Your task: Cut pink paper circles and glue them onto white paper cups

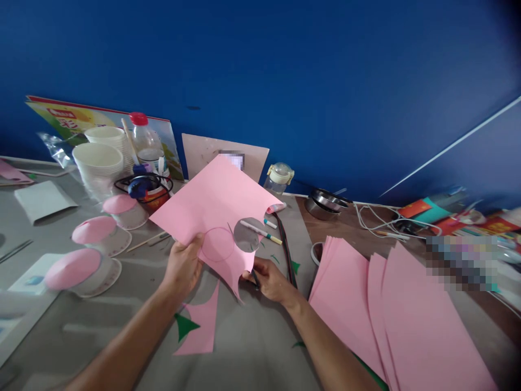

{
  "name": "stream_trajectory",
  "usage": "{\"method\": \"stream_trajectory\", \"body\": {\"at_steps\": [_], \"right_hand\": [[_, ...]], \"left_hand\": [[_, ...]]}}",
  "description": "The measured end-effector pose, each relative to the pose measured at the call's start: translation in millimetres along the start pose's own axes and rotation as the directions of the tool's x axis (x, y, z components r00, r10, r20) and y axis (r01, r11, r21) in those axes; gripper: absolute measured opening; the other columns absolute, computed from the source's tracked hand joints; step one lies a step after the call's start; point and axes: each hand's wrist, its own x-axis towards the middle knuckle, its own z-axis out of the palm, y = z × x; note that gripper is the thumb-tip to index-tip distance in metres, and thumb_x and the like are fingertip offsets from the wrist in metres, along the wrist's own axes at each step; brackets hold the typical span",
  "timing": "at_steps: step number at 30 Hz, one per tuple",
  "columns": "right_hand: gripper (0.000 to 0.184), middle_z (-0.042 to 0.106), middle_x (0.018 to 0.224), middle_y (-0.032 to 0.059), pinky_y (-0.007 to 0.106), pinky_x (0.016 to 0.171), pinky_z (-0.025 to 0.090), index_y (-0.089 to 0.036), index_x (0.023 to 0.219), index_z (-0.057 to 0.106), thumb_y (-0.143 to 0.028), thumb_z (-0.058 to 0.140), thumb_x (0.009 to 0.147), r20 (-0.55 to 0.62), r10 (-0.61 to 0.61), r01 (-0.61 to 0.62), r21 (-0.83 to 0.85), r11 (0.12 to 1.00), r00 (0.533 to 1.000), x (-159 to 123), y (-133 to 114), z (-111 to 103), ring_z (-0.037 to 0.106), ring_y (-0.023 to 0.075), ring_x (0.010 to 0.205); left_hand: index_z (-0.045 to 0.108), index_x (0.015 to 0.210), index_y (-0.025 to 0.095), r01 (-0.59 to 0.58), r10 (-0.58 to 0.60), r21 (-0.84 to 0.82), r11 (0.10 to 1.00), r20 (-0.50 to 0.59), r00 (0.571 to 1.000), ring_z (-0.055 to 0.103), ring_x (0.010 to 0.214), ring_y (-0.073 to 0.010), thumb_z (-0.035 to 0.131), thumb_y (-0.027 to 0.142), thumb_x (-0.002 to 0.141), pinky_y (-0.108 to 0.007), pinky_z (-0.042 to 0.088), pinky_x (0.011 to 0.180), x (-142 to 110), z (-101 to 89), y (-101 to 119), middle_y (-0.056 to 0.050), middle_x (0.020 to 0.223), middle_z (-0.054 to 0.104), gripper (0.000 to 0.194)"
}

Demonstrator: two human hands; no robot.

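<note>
Wall (309, 87) behind “彩” board (79, 117); left hand (184, 266) holds pink paper (215, 201), right hand (271, 279) scissors (255, 278).

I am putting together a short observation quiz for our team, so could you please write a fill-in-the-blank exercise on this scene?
1. The left hand grips a sheet coloured ____.
2. The clear bottle to the right of the stacked cups has a ____ cap.
3. The wall behind the table is mostly ____.
4. The white tubs with pink tops, in a row on the left, number ____.
Missing words: pink; red; blue; three.
</note>
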Motion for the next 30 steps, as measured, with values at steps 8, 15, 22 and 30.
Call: {"method": "stream_trajectory", "body": {"at_steps": [8,15,22,30], "right_hand": [[0.044,0.042,0.063,-0.0021,0.024,0.056,0.034,-0.020,0.068,0.050,-0.062,0.057,0.076,0.010,-0.021,0.021,-0.021,1.000,1.000,1,9,-1,0.034,0.0113,0.059],[0.045,0.044,0.064,-0.0014,0.025,0.057,0.036,-0.019,0.068,0.052,-0.064,0.057,0.076,0.014,-0.021,0.021,-0.002,1.000,1.000,0,11,0,0.036,0.0117,0.059],[0.031,0.054,0.073,0.0001,0.027,0.067,0.042,-0.019,0.079,0.063,-0.049,0.068,0.073,0.073,-0.003,0.009,-0.070,0.997,0.997,-1,5,-7,0.044,0.0142,0.069],[0.034,0.039,0.069,-0.0037,0.021,0.055,0.031,-0.016,0.093,0.061,-0.049,0.057,0.084,0.254,0.005,0.026,-0.118,0.993,0.967,-8,-12,-31,0.032,0.0093,0.061]], "left_hand": [[0.066,0.072,0.012,0.042,-0.041,0.023,0.999,-0.018,0.999,0.062,0.057,-0.0119,0.083,0.024,0.054,-0.019,0.052,0.053,0,1.2,3,-0.001,0.065,0.067,0.028],[0.063,0.069,0.013,0.035,-0.034,0.043,0.998,-0.002,0.999,0.059,0.052,-0.0098,0.082,0.024,0.055,-0.016,0.048,0.047,1,-1.5,3,0.002,0.060,0.064,0.026],[0.067,0.079,0.013,0.037,-0.038,0.060,0.998,0.014,0.999,0.064,0.061,-0.0124,0.079,0.018,0.061,-0.018,0.052,0.053,0,-1.5,3,-0.001,0.071,0.070,0.022],[0.068,0.076,0.011,0.128,-0.130,0.085,0.988,0.027,0.991,0.064,0.060,-0.0135,0.077,0.017,0.063,-0.020,0.054,0.057,-6,2.3,2,-0.002,0.063,0.068,0.018]]}}
